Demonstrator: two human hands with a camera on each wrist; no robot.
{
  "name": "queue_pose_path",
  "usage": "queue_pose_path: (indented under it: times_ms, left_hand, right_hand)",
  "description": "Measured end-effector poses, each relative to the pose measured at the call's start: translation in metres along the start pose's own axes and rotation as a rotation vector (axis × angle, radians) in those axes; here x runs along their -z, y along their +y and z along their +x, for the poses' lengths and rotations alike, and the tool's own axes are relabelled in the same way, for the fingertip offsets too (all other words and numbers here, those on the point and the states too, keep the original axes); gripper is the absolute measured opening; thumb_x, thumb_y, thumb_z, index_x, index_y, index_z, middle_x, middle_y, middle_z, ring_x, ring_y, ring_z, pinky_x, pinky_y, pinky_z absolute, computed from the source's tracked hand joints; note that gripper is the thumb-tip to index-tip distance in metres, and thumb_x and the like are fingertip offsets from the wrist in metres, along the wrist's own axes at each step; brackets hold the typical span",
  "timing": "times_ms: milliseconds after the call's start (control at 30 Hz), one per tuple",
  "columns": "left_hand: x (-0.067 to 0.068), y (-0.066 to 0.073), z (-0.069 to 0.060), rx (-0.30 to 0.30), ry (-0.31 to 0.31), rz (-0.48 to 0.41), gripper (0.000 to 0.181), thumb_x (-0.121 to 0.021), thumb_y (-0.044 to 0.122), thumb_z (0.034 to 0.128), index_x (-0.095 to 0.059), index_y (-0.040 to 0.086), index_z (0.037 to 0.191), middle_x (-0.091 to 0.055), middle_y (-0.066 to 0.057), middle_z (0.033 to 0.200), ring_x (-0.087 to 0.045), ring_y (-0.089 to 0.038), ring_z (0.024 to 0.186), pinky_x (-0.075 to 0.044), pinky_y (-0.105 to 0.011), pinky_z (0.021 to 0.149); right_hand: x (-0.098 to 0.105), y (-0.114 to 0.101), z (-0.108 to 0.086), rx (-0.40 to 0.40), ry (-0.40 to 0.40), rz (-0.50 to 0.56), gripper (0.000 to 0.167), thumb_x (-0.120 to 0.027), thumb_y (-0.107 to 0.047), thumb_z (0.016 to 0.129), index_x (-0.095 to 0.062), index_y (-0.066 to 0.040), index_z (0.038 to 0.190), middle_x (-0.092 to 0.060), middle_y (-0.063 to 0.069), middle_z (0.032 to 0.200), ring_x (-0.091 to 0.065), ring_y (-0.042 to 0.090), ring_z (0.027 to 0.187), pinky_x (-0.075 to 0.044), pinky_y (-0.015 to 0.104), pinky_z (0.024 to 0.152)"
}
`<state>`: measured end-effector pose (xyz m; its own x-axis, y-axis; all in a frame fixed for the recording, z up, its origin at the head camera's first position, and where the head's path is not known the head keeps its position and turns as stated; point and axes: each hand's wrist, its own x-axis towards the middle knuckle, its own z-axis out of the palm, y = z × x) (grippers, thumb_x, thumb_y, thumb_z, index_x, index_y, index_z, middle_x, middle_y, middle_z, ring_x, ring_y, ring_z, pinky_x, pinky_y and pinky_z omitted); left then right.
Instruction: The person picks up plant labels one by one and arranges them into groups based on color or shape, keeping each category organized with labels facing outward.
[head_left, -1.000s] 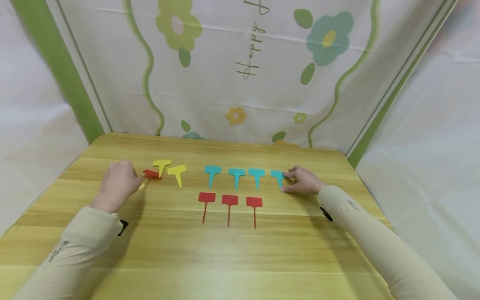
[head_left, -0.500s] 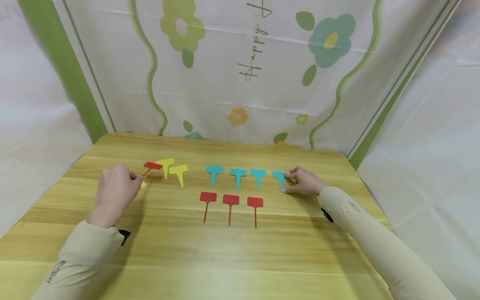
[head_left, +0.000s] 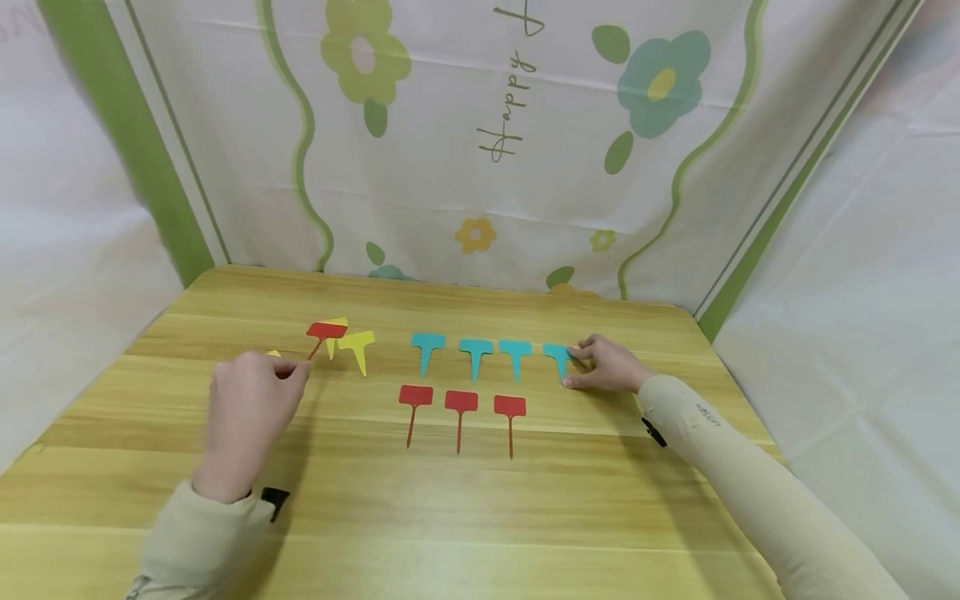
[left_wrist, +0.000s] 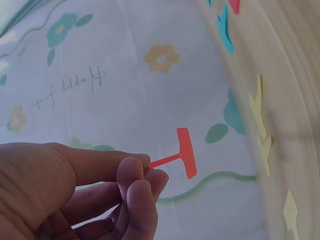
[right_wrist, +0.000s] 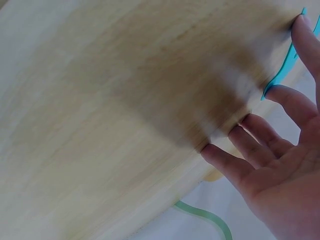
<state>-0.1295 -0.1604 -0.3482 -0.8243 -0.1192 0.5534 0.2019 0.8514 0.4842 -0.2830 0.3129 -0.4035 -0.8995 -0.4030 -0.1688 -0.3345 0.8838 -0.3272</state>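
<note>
My left hand [head_left: 251, 417] pinches the stem of a red T-shaped tag [head_left: 327, 331], its head in front of a yellow tag [head_left: 331, 347]. The left wrist view shows the left hand [left_wrist: 115, 190] with thumb and fingertips on the stem of the red tag [left_wrist: 187, 153], raised off the wood. At the right end of a row of blue tags, my right hand [head_left: 609, 364] touches the last blue tag [head_left: 557, 353] with thumb and index finger. In the right wrist view the right hand [right_wrist: 280, 150] has its fingers spread, two of them on the blue tag [right_wrist: 285, 67].
Three red tags [head_left: 461, 401] lie side by side below the other blue tags [head_left: 476, 347]. Another yellow tag [head_left: 356, 342] lies left of the blue row, and a bit of yellow [head_left: 274, 353] shows behind my left hand. A printed cloth [head_left: 420, 167] stands behind the wooden table [head_left: 480, 517].
My left hand has moved right and nearer the table's front, carrying the red tag from the left across to the yellow tag. My right hand has stayed at the blue tag.
</note>
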Motion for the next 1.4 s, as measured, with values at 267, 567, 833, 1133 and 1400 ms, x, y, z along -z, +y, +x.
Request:
queue_pose_path:
  times_ms: [267,567,833,1133,1400]
  left_hand:
    - [-0.008,0.035,-0.018,0.014,0.072,-0.058,0.007,-0.074,0.001,0.0799,-0.079,0.003,0.076,-0.069,-0.008,0.065,-0.063,-0.023,0.054,-0.047,-0.037,0.049]
    - [-0.023,0.082,-0.035,-0.02,0.013,-0.123,0.009,-0.075,0.001,0.0803,-0.079,0.004,0.074,-0.067,-0.005,0.062,-0.057,-0.014,0.051,-0.049,-0.033,0.049]
    - [-0.033,0.094,-0.043,-0.017,-0.04,-0.105,0.005,-0.078,0.003,0.08,-0.079,0.002,0.075,-0.068,-0.005,0.064,-0.06,-0.014,0.054,-0.051,-0.032,0.051]
    - [-0.043,0.097,-0.047,-0.022,-0.074,-0.116,0.005,-0.079,0.004,0.0797,-0.078,0.002,0.076,-0.067,-0.004,0.064,-0.056,-0.011,0.053,-0.049,-0.028,0.05]
    - [-0.05,0.106,-0.052,-0.042,-0.12,-0.126,0.004,-0.078,0.004,0.0797,-0.078,0.002,0.076,-0.067,-0.005,0.066,-0.051,-0.009,0.052,-0.042,-0.023,0.046]
  right_hand:
    - [0.0,0.003,0.0,0.006,0.005,-0.016,0.082,-0.074,-0.051,0.084,-0.047,0.0,0.142,-0.037,0.031,0.144,-0.037,0.051,0.129,-0.032,0.062,0.103]
    - [-0.001,0.001,0.002,0.022,0.006,-0.022,0.082,-0.073,-0.051,0.084,-0.046,0.0,0.143,-0.036,0.031,0.144,-0.037,0.051,0.129,-0.032,0.062,0.103]
    - [-0.002,0.003,0.001,0.018,0.003,-0.007,0.082,-0.073,-0.051,0.085,-0.045,0.0,0.143,-0.035,0.031,0.145,-0.037,0.051,0.129,-0.032,0.062,0.102]
    - [-0.001,0.002,-0.002,0.02,0.003,0.008,0.081,-0.073,-0.048,0.086,-0.044,0.001,0.143,-0.034,0.031,0.145,-0.038,0.052,0.127,-0.033,0.064,0.101]
    - [-0.002,0.004,-0.001,0.012,0.001,0.007,0.082,-0.073,-0.05,0.085,-0.044,-0.001,0.144,-0.034,0.031,0.146,-0.037,0.052,0.128,-0.032,0.064,0.101]
